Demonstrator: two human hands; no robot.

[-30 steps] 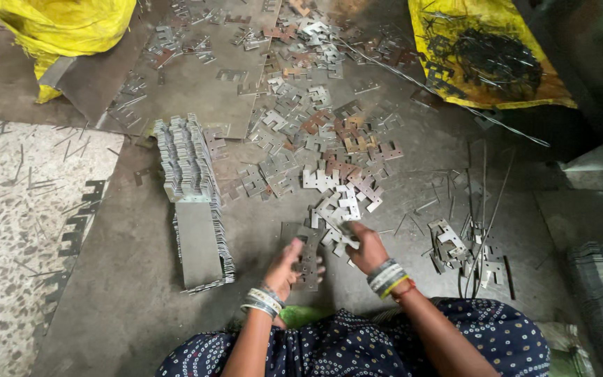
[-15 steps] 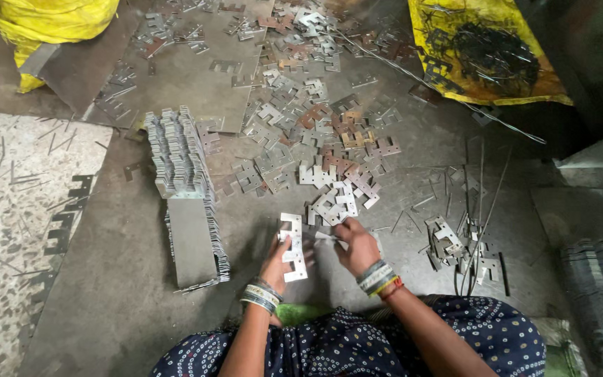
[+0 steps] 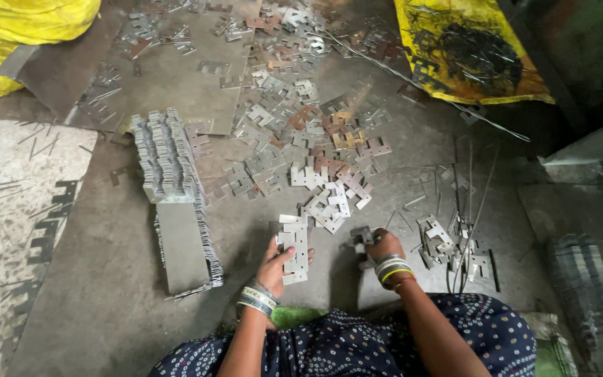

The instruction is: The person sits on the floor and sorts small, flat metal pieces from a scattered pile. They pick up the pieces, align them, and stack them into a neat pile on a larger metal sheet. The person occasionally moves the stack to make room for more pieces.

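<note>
The stack of notched metal plates stood gripped in the left hand above the floor, while the right hand pinched one plate beside the loose heap, so sharp edges might have cut fingers or toppled the uneven stack.

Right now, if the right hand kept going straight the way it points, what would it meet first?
The right hand, holding a small metal piece, points up and left; likely first the loose notched plates just ahead, though depth is uncertain.

Left hand now up with plate stack, off the floor.
</note>
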